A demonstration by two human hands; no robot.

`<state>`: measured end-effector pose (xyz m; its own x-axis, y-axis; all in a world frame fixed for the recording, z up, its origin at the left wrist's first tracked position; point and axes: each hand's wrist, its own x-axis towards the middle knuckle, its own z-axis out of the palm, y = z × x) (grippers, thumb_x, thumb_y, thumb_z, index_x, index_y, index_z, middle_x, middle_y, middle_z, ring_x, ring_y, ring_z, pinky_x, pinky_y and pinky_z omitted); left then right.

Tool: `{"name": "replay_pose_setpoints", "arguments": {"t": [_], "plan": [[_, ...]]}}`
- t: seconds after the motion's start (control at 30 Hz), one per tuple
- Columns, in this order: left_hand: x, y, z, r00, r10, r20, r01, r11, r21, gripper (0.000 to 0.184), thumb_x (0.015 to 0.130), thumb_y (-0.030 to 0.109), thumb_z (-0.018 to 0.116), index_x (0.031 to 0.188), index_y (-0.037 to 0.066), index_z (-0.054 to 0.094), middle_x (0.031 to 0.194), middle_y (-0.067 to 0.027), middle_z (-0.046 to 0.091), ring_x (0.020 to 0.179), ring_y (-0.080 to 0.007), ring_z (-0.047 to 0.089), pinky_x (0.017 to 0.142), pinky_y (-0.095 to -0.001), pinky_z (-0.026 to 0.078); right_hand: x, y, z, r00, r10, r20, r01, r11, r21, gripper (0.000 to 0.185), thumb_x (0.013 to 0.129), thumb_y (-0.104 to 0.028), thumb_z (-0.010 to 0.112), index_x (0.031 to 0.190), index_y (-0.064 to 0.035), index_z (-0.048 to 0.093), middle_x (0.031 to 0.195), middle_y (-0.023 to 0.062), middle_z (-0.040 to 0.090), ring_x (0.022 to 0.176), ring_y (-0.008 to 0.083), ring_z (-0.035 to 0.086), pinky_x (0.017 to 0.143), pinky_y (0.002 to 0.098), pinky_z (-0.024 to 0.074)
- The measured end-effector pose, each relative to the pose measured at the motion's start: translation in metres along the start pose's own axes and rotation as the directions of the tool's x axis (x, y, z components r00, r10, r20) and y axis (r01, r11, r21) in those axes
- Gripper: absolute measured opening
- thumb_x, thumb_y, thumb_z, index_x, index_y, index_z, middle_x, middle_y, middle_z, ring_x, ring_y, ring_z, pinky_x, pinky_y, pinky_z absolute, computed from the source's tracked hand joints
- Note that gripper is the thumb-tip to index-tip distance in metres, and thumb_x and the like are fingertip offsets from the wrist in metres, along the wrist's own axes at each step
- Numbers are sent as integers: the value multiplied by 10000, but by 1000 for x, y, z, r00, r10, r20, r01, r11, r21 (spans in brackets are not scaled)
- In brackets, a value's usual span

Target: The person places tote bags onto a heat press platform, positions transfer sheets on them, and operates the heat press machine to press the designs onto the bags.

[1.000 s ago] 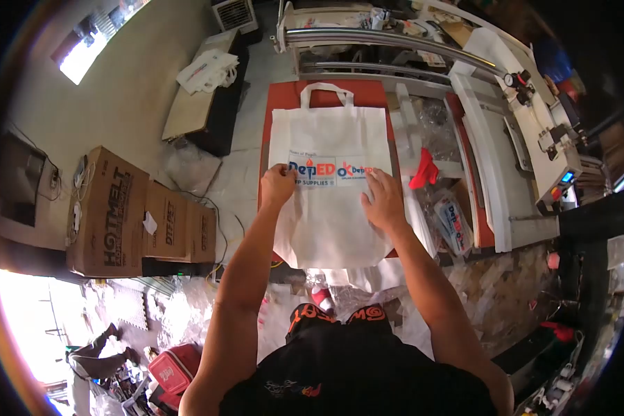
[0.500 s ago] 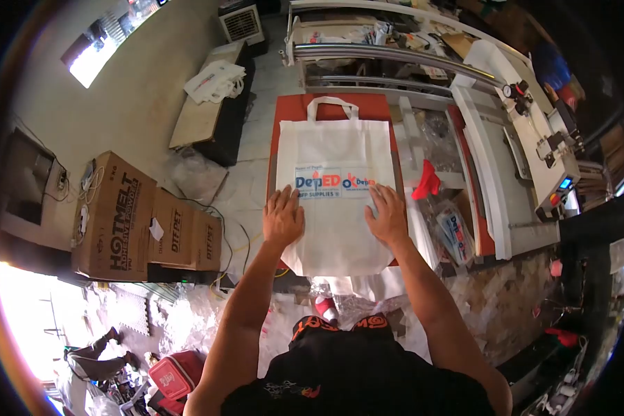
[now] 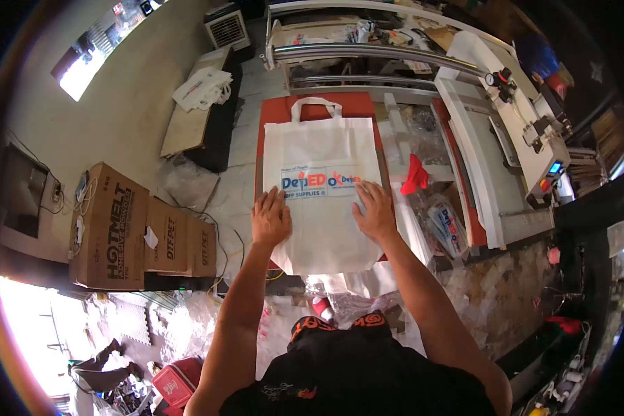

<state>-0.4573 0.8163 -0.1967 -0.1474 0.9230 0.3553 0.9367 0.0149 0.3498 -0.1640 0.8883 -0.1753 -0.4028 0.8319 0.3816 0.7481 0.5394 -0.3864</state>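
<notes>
A white fabric tote bag lies flat on the red platen of a press, its loop handle pointing away from me. A blue and red print reading DepED crosses its middle, with what looks like a clear film over it. My left hand rests on the bag's left edge just below the print, fingers stretched out. My right hand lies at the right edge, fingers spread, fingertips by the print's right end. Neither hand grips anything.
The heat press frame and its control box stand on the right. A red cloth and a stack of printed transfers lie beside the platen. Cardboard boxes are at left; more white bags lie on a bench.
The whole view has shifted slightly, so the bag and platen appear farther left. Both hands stay at the bag's edges, with little visible movement against it.
</notes>
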Motion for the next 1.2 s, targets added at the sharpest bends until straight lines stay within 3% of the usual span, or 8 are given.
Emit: {"name": "replay_pose_setpoints", "arguments": {"t": [0.33, 0.5, 0.53, 0.63, 0.77, 0.9, 1.13, 1.2], "plan": [[-6, -24, -36, 976, 15, -217, -67, 970, -234, 439, 894, 134, 579, 1316, 13, 557, 1337, -222, 564, 1238, -401, 516, 1066, -464, 392, -7, 30, -71, 915, -90, -393, 124, 990, 63, 472, 821, -117, 719, 1253, -8, 564, 1258, 183, 583, 1195, 379, 530, 1033, 472, 409], [-104, -82, -75, 895, -412, -173, 358, 893, -273, 366, 961, 98, 512, 1318, 28, 560, 1305, -206, 584, 1211, -342, 546, 1041, -423, 406, -77, 160, -212, 828, 124, -547, -330, 896, -296, 347, 910, -175, 656, 1203, -9, 572, 1256, 210, 578, 1201, 404, 517, 1006, 498, 428], [-130, -89, -74, 770, -634, -70, 430, 597, -677, 370, 954, 84, 491, 1311, 18, 561, 1278, -204, 594, 1150, -323, 571, 1014, -416, 426, -90, 202, -235, 808, 156, -568, -405, 847, -345, 367, 913, -201, 650, 1215, -10, 567, 1278, 220, 561, 1223, 409, 500, 1017, 505, 420], [-232, -155, -43, 946, -284, -153, 292, 956, 30, 316, 948, 98, 462, 1217, -21, 577, 1150, -241, 615, 1080, -384, 574, 942, -431, 457, -103, 242, -299, 702, 314, -640, -638, 677, -367, 440, 904, -283, 645, 1244, -19, 558, 1311, 238, 534, 1246, 423, 482, 1044, 520, 399], [-338, -144, -22, 836, -547, 27, 543, 834, 96, 230, 965, 155, 469, 1063, 10, 619, 1092, -259, 619, 1048, -421, 588, 887, -492, 473, -92, 263, -342, 775, 424, -468, -627, 607, -489, 505, 866, -338, 663, 1232, -4, 561, 1288, 234, 545, 1221, 411, 509, 1036, 510, 418], [-428, -141, -15, 783, -409, 468, 421, 903, 85, 192, 867, 126, 498, 768, 59, 649, 852, -188, 671, 833, -399, 658, 733, -489, 540, -86, 317, -324, 781, 512, -356, -619, 564, -547, 476, 828, -367, 709, 1093, 15, 608, 1204, 236, 590, 1181, 413, 532, 1017, 477, 430], [-531, -130, 36, 562, -495, 662, 525, 832, 176, 364, 871, 349, 556, 943, 23, 701, 963, -253, 691, 944, -425, 670, 861, -507, 526, -82, 243, -338, 835, 480, -270, -547, 671, -500, 494, 842, -409, 685, 1096, 8, 613, 1147, 237, 625, 1102, 415, 586, 945, 493, 468], [-534, -128, 52, 551, -419, 722, 328, 904, 274, 387, 870, 362, 547, 945, 14, 699, 982, -259, 690, 957, -419, 670, 866, -510, 526, -79, 218, -321, 844, 507, -175, -528, 726, -442, 474, 854, -398, 684, 1099, 1, 612, 1107, 246, 635, 1066, 423, 598, 906, 500, 474]]}}
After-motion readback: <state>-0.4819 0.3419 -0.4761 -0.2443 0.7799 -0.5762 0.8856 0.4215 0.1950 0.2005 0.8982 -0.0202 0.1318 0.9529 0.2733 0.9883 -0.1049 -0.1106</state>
